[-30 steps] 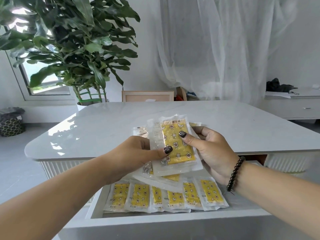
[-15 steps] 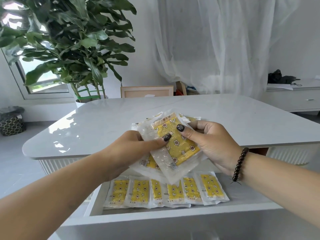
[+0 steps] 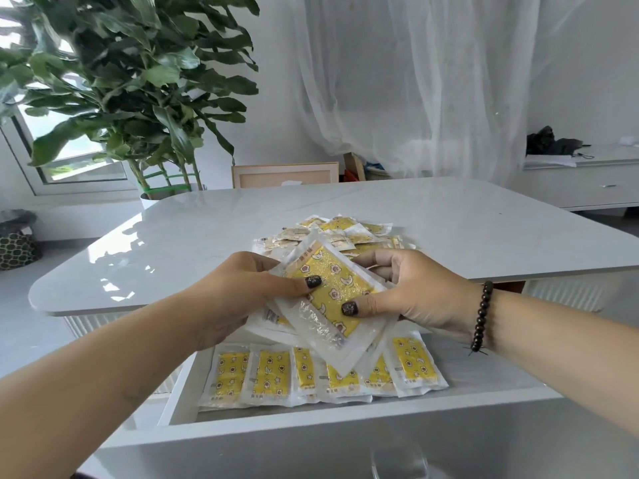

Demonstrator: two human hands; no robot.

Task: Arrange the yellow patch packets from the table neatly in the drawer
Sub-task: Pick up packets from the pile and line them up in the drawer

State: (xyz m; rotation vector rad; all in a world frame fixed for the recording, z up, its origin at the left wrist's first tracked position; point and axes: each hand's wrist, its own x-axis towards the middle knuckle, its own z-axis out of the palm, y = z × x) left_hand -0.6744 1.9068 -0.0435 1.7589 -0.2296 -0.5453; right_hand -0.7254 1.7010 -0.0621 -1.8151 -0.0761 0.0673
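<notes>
Tilted yellow patch packets (image 3: 333,292) above drawer (image 3: 345,432) row; pile (image 3: 345,231) on table (image 3: 193,243)

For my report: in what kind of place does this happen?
Probably a home living or dining room: a large potted plant, sheer curtains and a white table with an open drawer.

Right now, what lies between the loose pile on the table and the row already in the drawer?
In the head view, both hands: left hand and right hand hold a fanned stack of packets between the pile and the drawer row.
</notes>
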